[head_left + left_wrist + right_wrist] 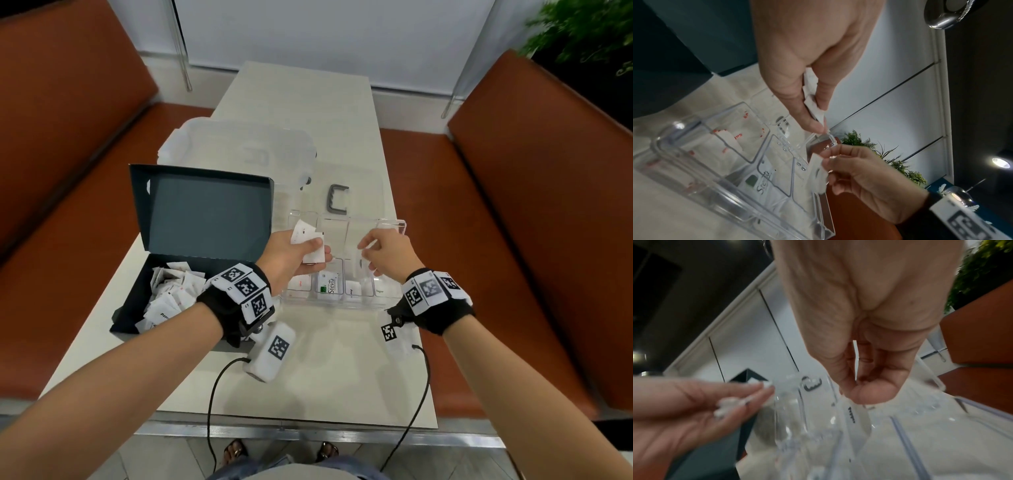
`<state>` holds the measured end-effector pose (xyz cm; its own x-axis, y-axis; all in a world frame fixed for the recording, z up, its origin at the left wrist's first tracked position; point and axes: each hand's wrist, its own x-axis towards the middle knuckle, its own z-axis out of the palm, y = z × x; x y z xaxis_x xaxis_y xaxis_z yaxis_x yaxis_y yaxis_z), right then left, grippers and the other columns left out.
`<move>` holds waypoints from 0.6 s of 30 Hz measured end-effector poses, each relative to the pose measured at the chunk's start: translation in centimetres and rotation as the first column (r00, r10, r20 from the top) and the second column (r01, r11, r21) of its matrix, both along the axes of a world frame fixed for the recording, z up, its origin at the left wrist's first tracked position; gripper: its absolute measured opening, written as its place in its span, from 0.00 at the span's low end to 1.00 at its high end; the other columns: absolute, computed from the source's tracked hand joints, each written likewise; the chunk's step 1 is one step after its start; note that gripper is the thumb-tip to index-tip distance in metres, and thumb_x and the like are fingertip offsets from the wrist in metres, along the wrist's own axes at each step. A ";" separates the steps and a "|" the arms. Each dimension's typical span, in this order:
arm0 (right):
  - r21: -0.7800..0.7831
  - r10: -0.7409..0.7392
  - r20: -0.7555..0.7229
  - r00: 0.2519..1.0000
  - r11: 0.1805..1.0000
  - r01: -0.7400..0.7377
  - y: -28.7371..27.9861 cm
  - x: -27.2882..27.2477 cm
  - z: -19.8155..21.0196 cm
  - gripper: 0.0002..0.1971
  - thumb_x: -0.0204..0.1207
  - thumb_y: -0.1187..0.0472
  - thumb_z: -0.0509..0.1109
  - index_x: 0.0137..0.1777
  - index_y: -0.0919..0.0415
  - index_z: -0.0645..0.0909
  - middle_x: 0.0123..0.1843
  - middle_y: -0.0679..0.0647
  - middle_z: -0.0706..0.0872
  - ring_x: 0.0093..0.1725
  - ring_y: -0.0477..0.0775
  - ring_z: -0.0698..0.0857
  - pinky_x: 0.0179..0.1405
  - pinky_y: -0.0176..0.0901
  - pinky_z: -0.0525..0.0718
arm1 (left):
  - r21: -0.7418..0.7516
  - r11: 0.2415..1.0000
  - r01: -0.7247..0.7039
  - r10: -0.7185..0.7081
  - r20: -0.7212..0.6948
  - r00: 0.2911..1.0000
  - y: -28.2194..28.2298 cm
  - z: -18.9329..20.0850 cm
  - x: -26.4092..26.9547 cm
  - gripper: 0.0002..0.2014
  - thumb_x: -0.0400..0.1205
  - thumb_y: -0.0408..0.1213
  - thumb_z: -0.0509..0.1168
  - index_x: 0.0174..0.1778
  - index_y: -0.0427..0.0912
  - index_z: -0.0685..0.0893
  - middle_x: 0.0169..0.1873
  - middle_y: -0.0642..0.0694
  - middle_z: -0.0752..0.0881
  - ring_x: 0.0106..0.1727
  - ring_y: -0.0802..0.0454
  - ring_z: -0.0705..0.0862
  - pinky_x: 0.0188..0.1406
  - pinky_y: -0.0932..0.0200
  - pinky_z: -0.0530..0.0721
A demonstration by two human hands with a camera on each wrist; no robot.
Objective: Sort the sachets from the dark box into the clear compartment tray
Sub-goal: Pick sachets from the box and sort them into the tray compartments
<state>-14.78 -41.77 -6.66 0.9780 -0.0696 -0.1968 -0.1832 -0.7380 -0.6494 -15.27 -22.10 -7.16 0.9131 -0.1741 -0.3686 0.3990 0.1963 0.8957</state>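
Note:
The dark box [132,308] lies open at the table's left, with several white sachets [171,291] heaped inside. To its right stands the clear compartment tray [394,226] [694,170]; its near compartments hold sachets, one marked Stevia [329,286]. My left hand [315,250] [813,104] hovers over the tray's left side and grips a small bunch of sachets [305,236] [812,100] between thumb and fingers. My right hand [368,253] [865,386] is over the tray's right half, pinching one white sachet [363,263] [817,175] [857,418] that hangs down into a compartment.
The box's lid [205,212] stands upright behind it. Beyond the tray are a frosted plastic bin [239,150] and a grey handle [337,198]. Orange benches [531,205] flank the narrow table. Two cables hang over the table's near edge [308,428].

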 end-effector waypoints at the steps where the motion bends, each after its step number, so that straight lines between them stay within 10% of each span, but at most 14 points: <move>1: -0.038 0.006 -0.029 1.000 0.999 -0.007 0.0 0.0 -0.7 0.08 0.79 0.71 0.62 0.50 0.64 0.82 0.39 0.61 0.87 0.30 0.53 0.85 0.30 0.40 0.88 | 0.001 1.000 0.001 -0.001 -0.003 1.000 0.1 0.0 -0.1 0.08 0.83 0.29 0.66 0.56 0.32 0.82 0.46 0.35 0.90 0.43 0.46 0.92 0.39 0.57 0.90; 5: -0.139 0.021 -0.089 0.996 0.990 -0.033 0.7 -0.1 -2.7 0.09 0.77 0.71 0.59 0.45 0.62 0.81 0.44 0.64 0.87 0.30 0.55 0.85 0.30 0.43 0.86 | 0.006 1.000 0.004 -0.004 -0.011 1.000 0.5 -0.1 -0.3 0.11 0.83 0.29 0.66 0.61 0.30 0.81 0.48 0.34 0.90 0.47 0.44 0.92 0.43 0.55 0.91; 9: -0.303 0.040 -0.112 0.993 0.950 -0.072 1.5 -0.1 -3.6 0.13 0.74 0.69 0.59 0.47 0.56 0.84 0.52 0.57 0.85 0.47 0.61 0.86 0.53 0.52 0.85 | -0.001 1.000 0.002 -0.002 -0.013 1.000 0.7 0.0 -0.4 0.12 0.84 0.29 0.66 0.62 0.29 0.80 0.49 0.34 0.90 0.48 0.44 0.92 0.43 0.55 0.91; 18: -0.620 0.179 -0.125 0.976 0.754 -0.218 1.6 -0.3 -5.1 0.15 0.79 0.61 0.62 0.61 0.44 0.81 0.57 0.50 0.87 0.55 0.57 0.86 0.50 0.47 0.80 | 0.002 1.000 0.009 -0.009 -0.018 1.000 1.1 0.1 -0.7 0.13 0.84 0.29 0.65 0.64 0.28 0.79 0.50 0.32 0.89 0.48 0.43 0.91 0.48 0.53 0.90</move>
